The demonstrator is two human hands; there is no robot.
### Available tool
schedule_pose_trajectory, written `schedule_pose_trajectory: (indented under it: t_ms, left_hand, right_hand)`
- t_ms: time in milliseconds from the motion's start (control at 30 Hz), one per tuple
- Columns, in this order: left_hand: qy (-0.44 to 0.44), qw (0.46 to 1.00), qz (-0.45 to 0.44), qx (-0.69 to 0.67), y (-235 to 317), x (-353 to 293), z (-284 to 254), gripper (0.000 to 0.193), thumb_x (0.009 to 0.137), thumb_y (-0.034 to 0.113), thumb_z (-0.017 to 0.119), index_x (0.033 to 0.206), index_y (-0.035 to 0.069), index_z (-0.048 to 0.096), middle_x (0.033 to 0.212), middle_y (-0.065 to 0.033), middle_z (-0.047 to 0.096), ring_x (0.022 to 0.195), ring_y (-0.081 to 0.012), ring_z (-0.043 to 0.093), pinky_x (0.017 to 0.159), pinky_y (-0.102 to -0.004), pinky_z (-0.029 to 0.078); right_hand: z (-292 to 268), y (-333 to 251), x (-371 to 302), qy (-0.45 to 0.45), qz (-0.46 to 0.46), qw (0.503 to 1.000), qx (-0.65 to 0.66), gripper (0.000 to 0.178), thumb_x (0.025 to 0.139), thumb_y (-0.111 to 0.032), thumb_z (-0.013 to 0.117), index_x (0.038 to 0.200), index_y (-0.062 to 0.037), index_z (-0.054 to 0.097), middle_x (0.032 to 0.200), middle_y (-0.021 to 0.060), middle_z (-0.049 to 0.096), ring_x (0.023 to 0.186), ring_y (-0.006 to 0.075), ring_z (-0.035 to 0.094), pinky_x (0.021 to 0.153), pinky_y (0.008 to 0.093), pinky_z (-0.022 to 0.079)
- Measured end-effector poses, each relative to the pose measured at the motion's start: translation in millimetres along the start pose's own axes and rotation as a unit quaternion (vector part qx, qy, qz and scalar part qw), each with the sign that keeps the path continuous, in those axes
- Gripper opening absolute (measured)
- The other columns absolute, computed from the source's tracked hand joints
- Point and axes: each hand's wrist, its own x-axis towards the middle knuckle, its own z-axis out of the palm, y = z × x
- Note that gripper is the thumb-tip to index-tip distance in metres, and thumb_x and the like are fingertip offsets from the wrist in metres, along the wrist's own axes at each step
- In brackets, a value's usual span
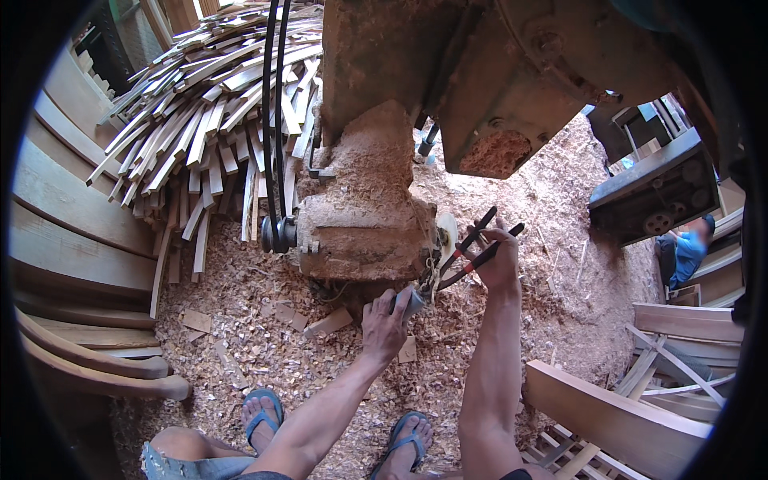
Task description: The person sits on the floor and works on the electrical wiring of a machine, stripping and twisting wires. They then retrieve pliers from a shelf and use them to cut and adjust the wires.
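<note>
My right hand (499, 262) grips a pair of pliers (457, 278) with black and red handles. The handles are spread apart, and the jaw end reaches into thin wires (430, 276) at the motor's right end. Closed around a grey cylinder-shaped part (411, 302), my left hand (384, 326) is just below the motor's lower right edge. The motor (364, 236) is thickly coated in sawdust. Where the jaws meet the wires is too small to make out.
Two black belts (274, 120) run up from a pulley (278, 234). Dusty machine housing (384, 64) hangs overhead. Wooden strips (204, 112) are heaped at the back left, curved boards (84, 240) stacked left. Shavings (576, 272) cover the floor. A person in blue (688, 254) sits far right.
</note>
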Motion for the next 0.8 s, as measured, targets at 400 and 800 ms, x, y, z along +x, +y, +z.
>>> schedule_pose_trajectory:
  t_ms: [400, 800]
  left_hand:
    - [0.000, 0.999, -0.038, 0.004, 3.0, -2.8, -4.6, 0.085, 0.071, 0.008, 0.079, 0.147, 0.017, 0.042, 0.124, -0.0125, 0.051, 0.109, -0.0306, 0.055, 0.086, -0.0456, 0.042]
    - [-0.045, 0.997, -0.064, -0.002, 1.9, -7.1, -7.6, 0.087, 0.074, 0.011, 0.082, 0.149, 0.018, 0.037, 0.129, -0.0143, 0.051, 0.117, -0.0326, 0.053, 0.093, -0.0483, 0.041]
  right_hand:
    - [-17.1, -10.5, -9.7, 0.023, -0.053, 0.998, 0.029, 0.084, 0.085, 0.000, 0.050, 0.160, -0.0105, 0.013, 0.131, 0.0164, 0.050, 0.111, 0.0276, 0.054, 0.083, 0.0544, 0.052]
    - [-26.9, -16.7, -25.6, 0.114, -0.098, 0.988, 0.047, 0.078, 0.086, 0.002, 0.052, 0.157, -0.0096, 0.023, 0.126, 0.0124, 0.059, 0.101, 0.0249, 0.059, 0.082, 0.0420, 0.048]
